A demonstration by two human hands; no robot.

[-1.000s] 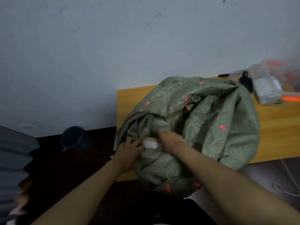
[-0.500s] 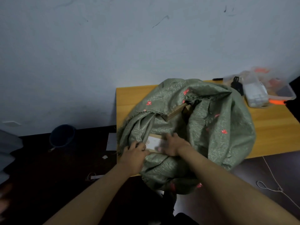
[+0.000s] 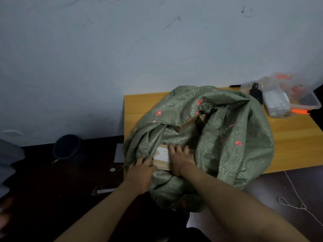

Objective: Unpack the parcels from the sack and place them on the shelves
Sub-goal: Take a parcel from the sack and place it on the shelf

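A big sack [image 3: 227, 145] of coarse woven plastic, dull green with small red printed marks, sits slumped on a smooth yellow-wood table [image 3: 139, 105] pushed against a scuffed pale wall [image 3: 122, 49]. Its frayed mouth is rumpled open toward the near edge, and part of its bulk hangs over the table's front.

In the opening lies a flat cardboard parcel [image 3: 161, 158], tan with a white label on top, its corner just clear of the fabric. The right hand [image 3: 180, 157] lies spread over the parcel's top, fingers splayed and pressing down, thumb at the near edge. The left hand [image 3: 141, 169] is closed around a fold of the sack's rim just beside the parcel's left end, knuckles bunched in the cloth; whether its fingertips also touch the box I can't quite make out.

Deeper in the sack a second brown carton [image 3: 190, 122] shows an edge and a flap between the folds.

At the table's far right corner sits a clear plastic tub [image 3: 307, 100], and beside it a white boxy item [image 3: 277, 103], both blurred. On the dark floor to the left stands a round dark-blue bucket [image 3: 66, 145]
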